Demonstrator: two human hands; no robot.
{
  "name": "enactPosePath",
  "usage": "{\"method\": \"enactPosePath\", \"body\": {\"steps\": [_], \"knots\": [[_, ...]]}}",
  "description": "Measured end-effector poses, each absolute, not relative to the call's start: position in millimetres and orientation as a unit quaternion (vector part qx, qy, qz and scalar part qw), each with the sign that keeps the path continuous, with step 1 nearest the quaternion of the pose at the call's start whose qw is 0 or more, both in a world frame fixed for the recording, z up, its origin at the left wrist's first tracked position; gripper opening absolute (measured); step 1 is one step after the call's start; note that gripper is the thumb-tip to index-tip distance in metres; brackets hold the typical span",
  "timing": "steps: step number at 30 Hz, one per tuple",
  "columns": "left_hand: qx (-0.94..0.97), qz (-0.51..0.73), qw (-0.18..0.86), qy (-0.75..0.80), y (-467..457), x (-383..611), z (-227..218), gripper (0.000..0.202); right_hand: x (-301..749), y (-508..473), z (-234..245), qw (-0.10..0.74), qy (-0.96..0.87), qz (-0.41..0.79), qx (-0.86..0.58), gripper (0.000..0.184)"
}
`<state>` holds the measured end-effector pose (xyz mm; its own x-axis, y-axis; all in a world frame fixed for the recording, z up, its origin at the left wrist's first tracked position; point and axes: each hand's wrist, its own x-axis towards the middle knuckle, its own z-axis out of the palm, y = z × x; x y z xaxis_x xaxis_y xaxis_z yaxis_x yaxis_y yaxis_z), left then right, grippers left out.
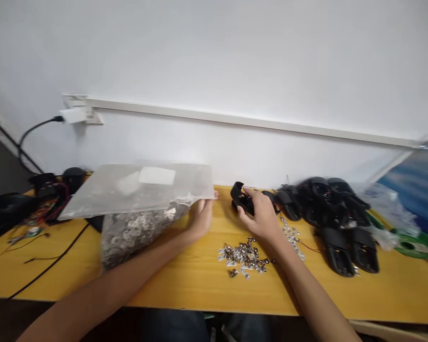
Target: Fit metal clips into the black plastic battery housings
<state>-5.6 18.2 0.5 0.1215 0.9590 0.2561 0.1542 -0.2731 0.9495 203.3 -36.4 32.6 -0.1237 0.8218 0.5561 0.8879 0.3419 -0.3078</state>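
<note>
Left hand (pixel 201 219) grips the edge of a clear plastic bag (pixel 139 190) stuffed with small metal fittings (pixel 135 235). Right hand (pixel 261 217) holds a black plastic part (pixel 241 198), above loose metal fittings (pixel 243 256) on the wooden table (pixel 185 280). More black parts (pixel 331 223) lie right.

The person's left hand (pixel 200 219) holds the edge of a clear plastic bag (pixel 139 199) packed with small metal parts (pixel 135 237); the right hand (pixel 260 216) closes around a black plastic piece (pixel 241 198) (its shape is partly hidden by the fingers); a loose pile of metal fittings (pixel 242 256) lies just below on the yellow wooden table (pixel 199 285); more black plastic pieces (pixel 328 223) crowd to the right, near a green spool (pixel 412 244); tangled wires (pixel 53 204) sit far left.
</note>
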Motion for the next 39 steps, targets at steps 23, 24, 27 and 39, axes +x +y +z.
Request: {"method": "enactPosePath", "body": {"steps": [23,24,27,39], "knots": [[0.672,0.394,0.567,0.267,-7,0,1,0.048,163,-34,20,0.568,-0.612,0.195,-0.515,0.047],[0.657,0.402,0.576,0.273,-6,1,1,0.048,165,-33,20,0.560,-0.625,0.190,-0.509,0.048],[0.632,0.444,0.565,0.291,2,-1,-1,0.047,180,-35,21,0.515,-0.690,0.114,-0.496,0.054],[0.560,0.446,0.613,0.334,22,-15,-6,0.041,186,-67,43,0.224,-0.798,0.297,-0.474,0.014]]}}
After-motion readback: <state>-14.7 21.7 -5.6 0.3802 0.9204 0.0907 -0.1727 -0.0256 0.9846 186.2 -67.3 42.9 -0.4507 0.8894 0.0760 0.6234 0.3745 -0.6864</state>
